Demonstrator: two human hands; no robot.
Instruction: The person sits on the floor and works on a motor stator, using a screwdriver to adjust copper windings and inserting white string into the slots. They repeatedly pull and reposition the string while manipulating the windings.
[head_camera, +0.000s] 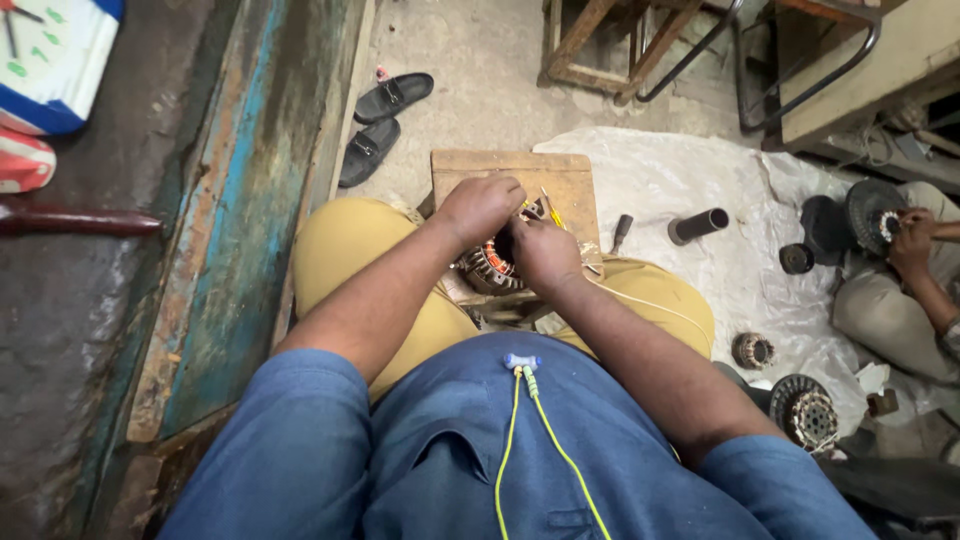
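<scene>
A round motor stator with copper-orange windings (487, 266) rests between my knees, against a small wooden board (500, 170). My left hand (478, 206) is closed over its top edge, by a thin yellow-handled tool (550, 212). My right hand (543, 252) grips the stator's right side, fingers curled on it. Much of the stator is hidden under both hands. I cannot tell which hand holds the yellow tool.
A black tube (699, 225), a small dark-handled tool (620, 232) and other motor parts (752, 350) lie on a white plastic sheet (680, 170) to the right. Another person's hand (912, 240) works on a motor at far right. Black sandals (380, 120) lie ahead. A painted wooden beam (250, 200) runs along the left.
</scene>
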